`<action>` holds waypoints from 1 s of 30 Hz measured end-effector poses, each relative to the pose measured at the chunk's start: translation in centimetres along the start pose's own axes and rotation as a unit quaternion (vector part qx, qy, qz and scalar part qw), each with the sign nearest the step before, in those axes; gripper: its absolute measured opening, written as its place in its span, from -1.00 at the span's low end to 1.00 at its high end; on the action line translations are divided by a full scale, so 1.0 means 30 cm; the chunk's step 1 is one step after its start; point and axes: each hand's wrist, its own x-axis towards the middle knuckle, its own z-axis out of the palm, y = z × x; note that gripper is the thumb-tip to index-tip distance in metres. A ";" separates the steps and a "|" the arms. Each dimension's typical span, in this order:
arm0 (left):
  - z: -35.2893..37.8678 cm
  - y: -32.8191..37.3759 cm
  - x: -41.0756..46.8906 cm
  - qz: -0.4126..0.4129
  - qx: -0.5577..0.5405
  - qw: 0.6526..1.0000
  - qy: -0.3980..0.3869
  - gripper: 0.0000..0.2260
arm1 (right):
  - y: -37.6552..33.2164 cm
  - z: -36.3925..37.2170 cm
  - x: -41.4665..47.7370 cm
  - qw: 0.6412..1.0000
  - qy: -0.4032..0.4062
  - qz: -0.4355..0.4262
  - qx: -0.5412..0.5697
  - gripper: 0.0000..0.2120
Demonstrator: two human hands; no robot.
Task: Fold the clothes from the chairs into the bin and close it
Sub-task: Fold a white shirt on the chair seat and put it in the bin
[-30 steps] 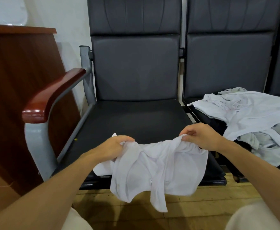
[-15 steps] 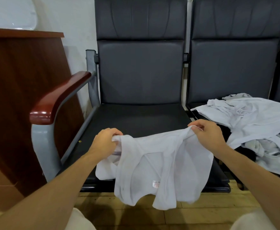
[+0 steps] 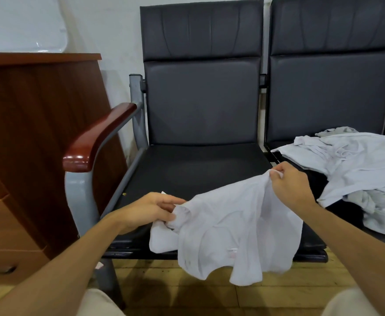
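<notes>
shirt [image 3: 239,226], one, between left hand [image 3: 150,208] and right hand [image 3: 291,185]

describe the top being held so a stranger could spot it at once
Find the black chair with the red-brown wooden armrest. Over its front edge hangs a thin white garment, pinched by the left hand and right hand. Unlike the white and grey pile on the next chair, it alone is held up.

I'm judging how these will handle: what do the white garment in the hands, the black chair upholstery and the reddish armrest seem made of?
White garment: thin, soft knit, likely cotton; slightly see-through, drapes limply. Black chair upholstery: leather or imitation, cannot tell; smooth, faint sheen, stitched seams. Reddish armrest: glossy lacquered wood, seemingly; bright highlights.
</notes>
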 end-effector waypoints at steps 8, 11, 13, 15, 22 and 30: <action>-0.003 -0.019 0.047 0.022 0.197 0.976 0.087 -0.71 | 0.014 0.007 0.016 0.999 0.018 -0.015 -0.026 -0.92; -0.010 -0.011 0.063 0.078 0.140 0.970 0.183 -0.73 | 0.033 0.011 0.028 0.998 0.012 -0.009 -0.058 -0.86; -0.006 0.006 0.068 0.109 0.130 0.955 0.244 -0.77 | 0.042 0.010 0.033 0.998 0.024 -0.003 -0.064 -0.84; 0.002 0.029 0.061 0.153 0.118 0.936 0.296 -0.83 | 0.042 0.004 0.038 0.998 0.050 0.013 -0.041 -0.84; -0.003 0.110 0.045 0.045 0.207 0.915 0.342 -0.69 | 0.021 -0.002 0.031 0.998 0.043 0.041 -0.018 -0.87; -0.034 -0.020 0.066 -0.052 0.277 0.924 0.257 -0.83 | 0.034 0.014 0.015 0.997 -0.020 -0.042 -0.063 -0.95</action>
